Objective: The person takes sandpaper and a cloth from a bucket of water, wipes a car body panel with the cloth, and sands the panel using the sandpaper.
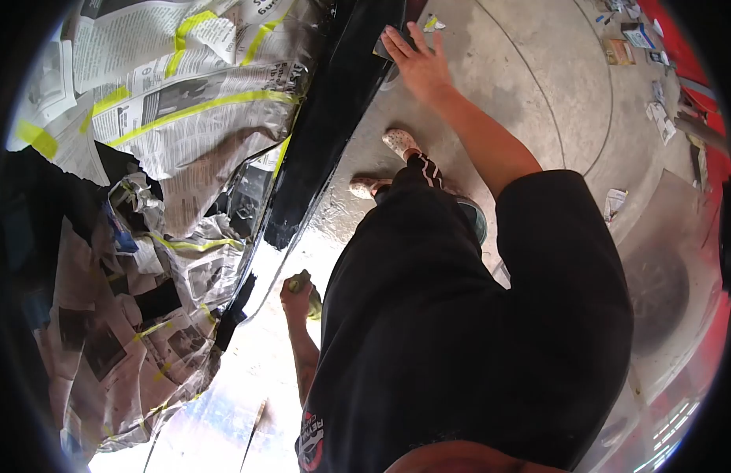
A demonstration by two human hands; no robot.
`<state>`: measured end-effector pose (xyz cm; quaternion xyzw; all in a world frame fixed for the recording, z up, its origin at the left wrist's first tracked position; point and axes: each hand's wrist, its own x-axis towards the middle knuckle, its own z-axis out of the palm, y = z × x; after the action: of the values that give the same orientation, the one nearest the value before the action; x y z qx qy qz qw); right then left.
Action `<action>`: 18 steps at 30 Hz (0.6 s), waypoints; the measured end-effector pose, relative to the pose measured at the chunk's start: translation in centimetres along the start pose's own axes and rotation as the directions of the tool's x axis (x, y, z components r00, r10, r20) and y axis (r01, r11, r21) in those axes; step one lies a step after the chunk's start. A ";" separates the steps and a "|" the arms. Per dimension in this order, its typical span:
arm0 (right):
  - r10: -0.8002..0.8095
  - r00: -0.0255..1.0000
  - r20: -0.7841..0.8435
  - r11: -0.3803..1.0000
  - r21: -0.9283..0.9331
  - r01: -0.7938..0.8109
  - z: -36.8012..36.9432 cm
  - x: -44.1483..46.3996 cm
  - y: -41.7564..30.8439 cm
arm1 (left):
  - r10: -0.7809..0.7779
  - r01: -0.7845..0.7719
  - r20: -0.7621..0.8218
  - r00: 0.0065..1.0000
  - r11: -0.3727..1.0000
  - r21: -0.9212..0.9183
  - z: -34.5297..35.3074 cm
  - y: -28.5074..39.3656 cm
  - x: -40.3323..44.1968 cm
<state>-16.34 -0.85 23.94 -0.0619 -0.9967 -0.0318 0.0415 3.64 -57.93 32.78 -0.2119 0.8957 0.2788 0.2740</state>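
My right hand [422, 69] reaches to the upper end of a long glossy black panel [322, 118]. Its fingers are spread and press flat on a small dark sheet that looks like sandpaper [383, 49], against the panel's edge. Low on the left, my left hand [296, 298] is closed around a crumpled olive-green cloth [314, 303], held in front of bright glare. Newspaper [200, 126] fixed with yellow masking tape [200, 114] covers the area beside the panel.
Concrete floor [492, 94] with curved lines lies right of the panel. My feet in pale clogs [399, 143] stand close to it. A dark bucket rim [474, 219] shows by my leg. Scattered litter [637, 35] and a red surface [689, 47] lie at the far right.
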 end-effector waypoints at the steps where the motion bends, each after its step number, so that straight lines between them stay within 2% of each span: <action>1: 0.014 1.000 0.024 1.000 0.011 -0.014 0.2 -0.6 -1.3 | -0.014 0.014 0.001 1.000 0.999 -0.042 -0.1 -0.6 0.0; 3: 0.034 0.998 0.056 0.999 0.020 -0.036 1.0 -2.6 -6.2 | -0.031 0.031 0.002 1.000 0.989 -0.142 0.7 -1.3 0.4; 4: -0.042 0.998 0.055 0.995 0.092 0.037 1.2 -4.3 -9.2 | -0.007 0.009 0.018 1.000 0.990 -0.142 0.8 -1.0 0.2; 5: -0.116 0.992 0.053 0.981 0.165 0.106 1.4 -6.3 -11.8 | -0.027 0.030 0.031 0.999 0.997 -0.074 0.6 0.3 -0.5; 7: -0.227 0.973 -0.049 0.918 0.323 0.231 2.2 -8.6 -14.3 | -0.054 0.051 0.047 0.997 0.997 0.060 0.8 3.6 -0.8; 8: -0.272 0.957 -0.102 0.869 0.401 0.290 2.6 -9.4 -15.1 | -0.028 0.026 0.063 0.998 0.999 0.042 0.7 3.1 -0.5; 11: -0.294 0.956 -0.016 0.935 0.202 0.291 1.3 -4.9 -7.7 | 0.012 -0.010 0.029 1.000 0.997 -0.079 0.9 -1.2 1.4; 12: -0.207 0.978 -0.037 0.976 0.065 0.209 1.1 -3.0 -4.6 | 0.017 -0.016 0.014 1.000 0.999 -0.036 0.5 0.2 0.9; 13: -0.124 0.990 -0.071 0.990 -0.070 0.119 1.1 -1.2 -2.5 | -0.025 0.027 0.022 0.999 0.995 -0.100 0.5 -0.1 1.0; 15: -0.055 0.994 -0.099 0.998 -0.038 0.052 0.9 0.6 -2.2 | -0.049 0.049 0.013 0.999 0.998 -0.034 0.0 2.8 0.1; 16: -0.016 0.993 -0.121 1.000 -0.027 0.013 0.8 1.4 -2.5 | -0.025 0.026 0.012 1.000 0.996 -0.081 0.1 1.8 0.5; 18: -0.001 0.999 -0.054 0.998 0.056 0.004 0.2 -0.7 -8.2 | -0.037 0.040 0.034 0.999 0.993 -0.113 0.6 1.4 0.9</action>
<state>-16.66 -9.05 23.25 -0.0585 -0.9958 -0.0055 0.0698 2.41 -56.73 32.32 -0.2400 0.8696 0.3274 0.2812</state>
